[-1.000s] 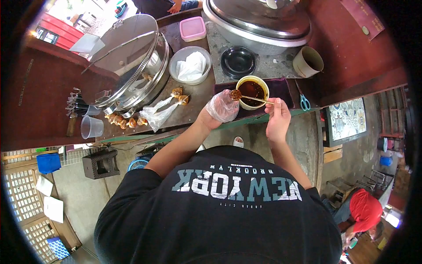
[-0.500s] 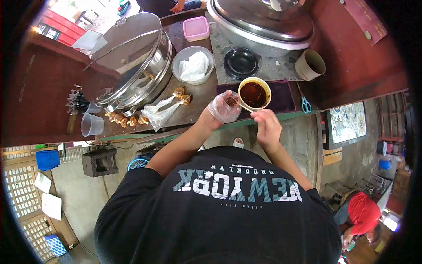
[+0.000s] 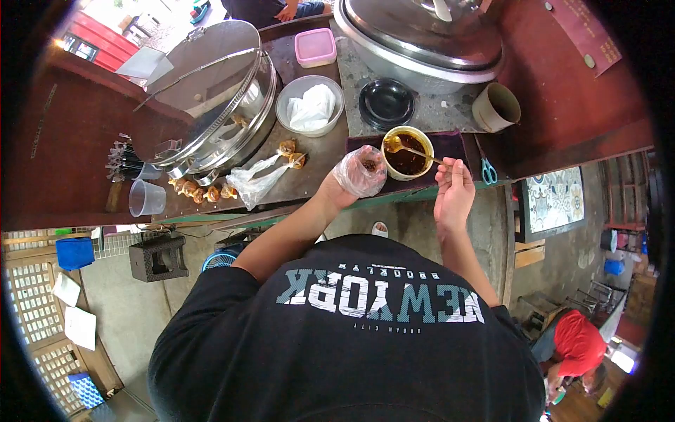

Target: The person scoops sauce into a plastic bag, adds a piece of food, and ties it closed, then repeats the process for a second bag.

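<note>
My left hand (image 3: 343,184) is closed around a clear plastic bag (image 3: 362,176), its mouth spread over the fingers and a little dark sauce inside. Just right of it stands a tub of dark chili sauce (image 3: 408,164) with a pale rim. Between the fingertips of my right hand (image 3: 453,190) is the handle of a spoon (image 3: 413,150). The spoon's bowl is over the sauce at the tub's far left side, coated in it. Left of the bag lie small tied plastic bags (image 3: 264,179) with brown contents at their knotted ends.
A steel steamer with a raised lid (image 3: 232,119) stands left, a large covered pot (image 3: 422,49) at the back. Nearby are a tissue bowl (image 3: 310,105), black saucers (image 3: 387,103), a brown cup (image 3: 496,107) and blue-handled scissors (image 3: 489,171). A person in red (image 3: 580,344) is at lower right.
My right hand has moved right and a little up. The spoon has gone from the bag's mouth to over the sauce tub. My left hand stays in place with the bag.
</note>
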{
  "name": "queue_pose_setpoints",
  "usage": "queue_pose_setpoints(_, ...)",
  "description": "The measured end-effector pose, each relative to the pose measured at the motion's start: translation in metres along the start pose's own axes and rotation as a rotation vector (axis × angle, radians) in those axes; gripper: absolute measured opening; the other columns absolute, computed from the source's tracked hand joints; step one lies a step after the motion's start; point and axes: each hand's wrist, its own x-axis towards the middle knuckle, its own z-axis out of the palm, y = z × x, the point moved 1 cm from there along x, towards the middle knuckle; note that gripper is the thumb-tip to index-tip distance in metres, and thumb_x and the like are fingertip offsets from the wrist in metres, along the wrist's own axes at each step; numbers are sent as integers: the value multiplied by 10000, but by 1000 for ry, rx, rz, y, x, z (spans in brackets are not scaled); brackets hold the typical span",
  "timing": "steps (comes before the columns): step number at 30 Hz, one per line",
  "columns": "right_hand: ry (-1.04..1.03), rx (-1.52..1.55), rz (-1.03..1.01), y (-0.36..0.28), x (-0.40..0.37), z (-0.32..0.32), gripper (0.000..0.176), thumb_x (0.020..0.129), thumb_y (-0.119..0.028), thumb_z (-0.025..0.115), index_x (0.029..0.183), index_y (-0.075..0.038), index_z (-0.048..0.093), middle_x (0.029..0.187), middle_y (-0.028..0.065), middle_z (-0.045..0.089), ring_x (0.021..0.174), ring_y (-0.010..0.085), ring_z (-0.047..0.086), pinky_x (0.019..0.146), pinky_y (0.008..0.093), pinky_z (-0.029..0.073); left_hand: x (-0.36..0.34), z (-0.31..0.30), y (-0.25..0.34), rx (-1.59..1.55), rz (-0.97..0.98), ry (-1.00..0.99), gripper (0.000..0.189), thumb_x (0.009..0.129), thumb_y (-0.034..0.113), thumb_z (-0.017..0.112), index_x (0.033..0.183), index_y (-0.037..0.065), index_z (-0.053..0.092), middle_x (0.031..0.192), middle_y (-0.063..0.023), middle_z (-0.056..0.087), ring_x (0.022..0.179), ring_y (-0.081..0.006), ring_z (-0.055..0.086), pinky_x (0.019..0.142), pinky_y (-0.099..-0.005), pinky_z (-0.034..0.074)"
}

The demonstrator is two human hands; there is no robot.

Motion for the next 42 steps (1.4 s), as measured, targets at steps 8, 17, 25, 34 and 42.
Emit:
queue_pose_setpoints(8,-326,-900,-647,-13,-4,6,131,905,-104,522,892,-14,616,848,106,614,754,214,596,685,308,476,-2,8,1,49,-37,-108,176,902,201,523,993,66,592,970,-84,582,926,-247,546,833,-396,480)
queue_pose_setpoints(17,-358,-800,-527,5,-13,6,129,906,-94,522,890,-10,619,799,90,600,702,183,576,666,286,471,-4,12,-1,33,-4,-11,194,901,204,531,987,38,587,934,-96,597,910,-247,565,828,-401,489)
queue_pose_setpoints(25,-87,-480,-145,10,-11,-5,251,959,-193,474,894,0,621,791,32,595,677,101,522,663,238,444,0,2,-1,33,-7,23,202,895,211,544,956,24,588,929,-107,583,903,-249,550,790,-387,499)
queue_pose_setpoints(34,50,-95,76,24,0,-26,260,948,-222,504,920,14,607,820,49,612,715,100,534,665,240,447,-1,15,-3,84,19,39,220,885,219,564,897,2,594,861,-111,568,862,-239,541,767,-366,493)
queue_pose_setpoints(42,78,-82,63,24,3,-31,253,949,-221,501,922,10,601,856,53,618,745,107,551,681,246,463,-3,19,-4,80,44,-11,225,863,222,593,938,11,609,892,-119,583,878,-257,549,781,-383,498)
